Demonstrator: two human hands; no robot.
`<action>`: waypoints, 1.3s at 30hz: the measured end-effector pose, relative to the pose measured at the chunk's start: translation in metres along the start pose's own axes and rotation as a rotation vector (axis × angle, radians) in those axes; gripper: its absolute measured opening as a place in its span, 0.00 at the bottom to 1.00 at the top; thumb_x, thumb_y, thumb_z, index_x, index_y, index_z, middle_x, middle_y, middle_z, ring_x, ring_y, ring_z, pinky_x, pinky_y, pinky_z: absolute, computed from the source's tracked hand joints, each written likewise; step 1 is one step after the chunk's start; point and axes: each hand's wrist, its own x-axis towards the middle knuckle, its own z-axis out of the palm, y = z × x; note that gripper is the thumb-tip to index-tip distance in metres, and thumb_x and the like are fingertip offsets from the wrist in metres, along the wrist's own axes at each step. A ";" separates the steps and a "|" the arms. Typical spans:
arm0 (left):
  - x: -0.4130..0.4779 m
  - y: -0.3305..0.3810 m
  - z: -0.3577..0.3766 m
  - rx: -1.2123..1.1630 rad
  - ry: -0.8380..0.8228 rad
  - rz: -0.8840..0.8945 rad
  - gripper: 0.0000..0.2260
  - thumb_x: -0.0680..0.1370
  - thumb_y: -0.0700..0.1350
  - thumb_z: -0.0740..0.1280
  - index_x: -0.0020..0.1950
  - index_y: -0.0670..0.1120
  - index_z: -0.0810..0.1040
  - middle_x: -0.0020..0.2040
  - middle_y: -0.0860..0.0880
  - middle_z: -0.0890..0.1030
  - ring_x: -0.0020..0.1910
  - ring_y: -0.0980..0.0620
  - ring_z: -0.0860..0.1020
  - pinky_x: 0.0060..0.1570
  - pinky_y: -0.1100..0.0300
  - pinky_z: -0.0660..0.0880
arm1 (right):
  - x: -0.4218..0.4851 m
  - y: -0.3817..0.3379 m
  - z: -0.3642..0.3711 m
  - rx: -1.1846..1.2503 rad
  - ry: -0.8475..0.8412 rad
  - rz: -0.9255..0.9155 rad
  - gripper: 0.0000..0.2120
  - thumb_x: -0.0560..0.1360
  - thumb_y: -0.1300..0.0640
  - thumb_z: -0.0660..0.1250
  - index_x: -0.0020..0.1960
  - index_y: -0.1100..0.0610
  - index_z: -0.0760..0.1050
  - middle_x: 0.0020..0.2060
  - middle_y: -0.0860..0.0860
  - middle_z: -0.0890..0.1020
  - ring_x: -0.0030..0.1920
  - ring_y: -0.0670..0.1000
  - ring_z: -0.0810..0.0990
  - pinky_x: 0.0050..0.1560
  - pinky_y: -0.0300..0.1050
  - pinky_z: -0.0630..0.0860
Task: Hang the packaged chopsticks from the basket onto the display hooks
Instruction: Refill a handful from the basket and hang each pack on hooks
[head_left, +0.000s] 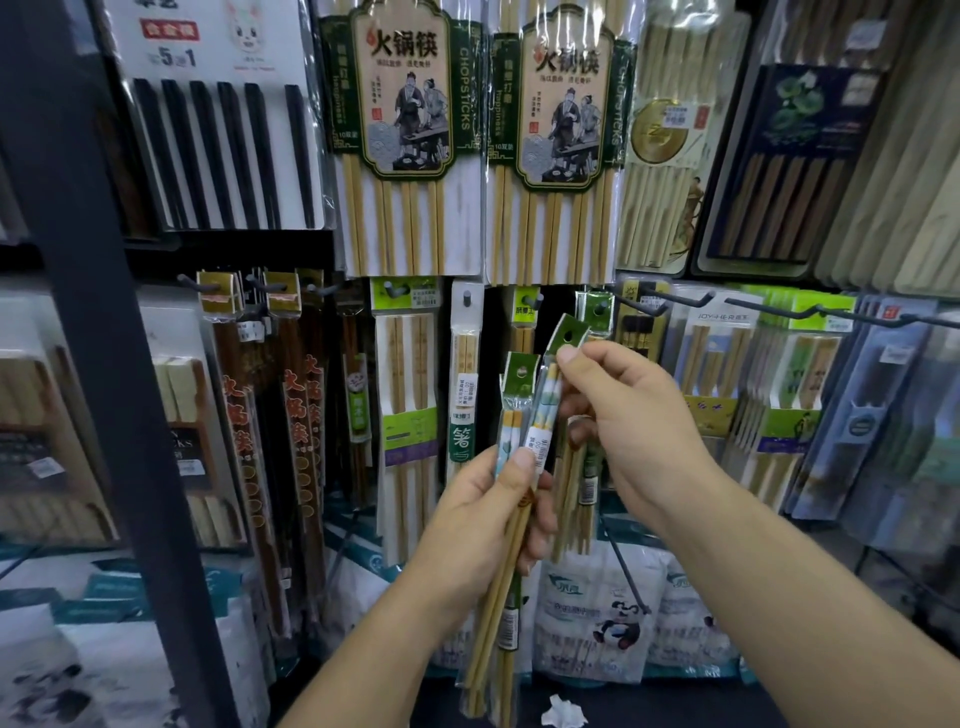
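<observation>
A dark metal upright post crosses the left edge of the display rack. Along the rack's top edge hang a white-carded pack of black chopsticks, a large green-labelled pack of pale bamboo chopsticks and its twin just beside. At the bottom edge are white panda-printed plastic bags and a crumpled white paper scrap.

Two hands at centre frame: left hand, right hand. Two green-topped chopstick packs between them. Two big hotpot chopstick packs at upper centre. Six black chopsticks upper left. One crumpled paper bottom centre.
</observation>
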 end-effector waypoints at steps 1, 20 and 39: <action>0.000 0.000 0.000 0.002 -0.006 -0.005 0.16 0.77 0.62 0.66 0.44 0.51 0.82 0.35 0.46 0.81 0.30 0.51 0.78 0.28 0.60 0.73 | 0.001 -0.002 -0.001 -0.004 -0.006 -0.003 0.09 0.80 0.55 0.69 0.41 0.54 0.81 0.34 0.48 0.81 0.34 0.45 0.77 0.31 0.38 0.72; 0.005 -0.003 -0.005 0.069 0.071 -0.015 0.16 0.82 0.56 0.61 0.49 0.43 0.74 0.31 0.52 0.71 0.29 0.55 0.67 0.29 0.61 0.69 | 0.036 -0.008 -0.015 -0.261 0.306 -0.129 0.23 0.83 0.52 0.64 0.38 0.69 0.67 0.22 0.45 0.58 0.28 0.49 0.60 0.45 0.26 0.72; 0.004 -0.001 -0.002 -0.026 0.079 0.072 0.08 0.84 0.50 0.62 0.47 0.54 0.78 0.36 0.48 0.80 0.31 0.52 0.75 0.28 0.61 0.71 | -0.008 0.005 0.007 -0.254 0.024 -0.114 0.11 0.80 0.51 0.69 0.40 0.52 0.82 0.31 0.47 0.80 0.32 0.43 0.77 0.32 0.33 0.72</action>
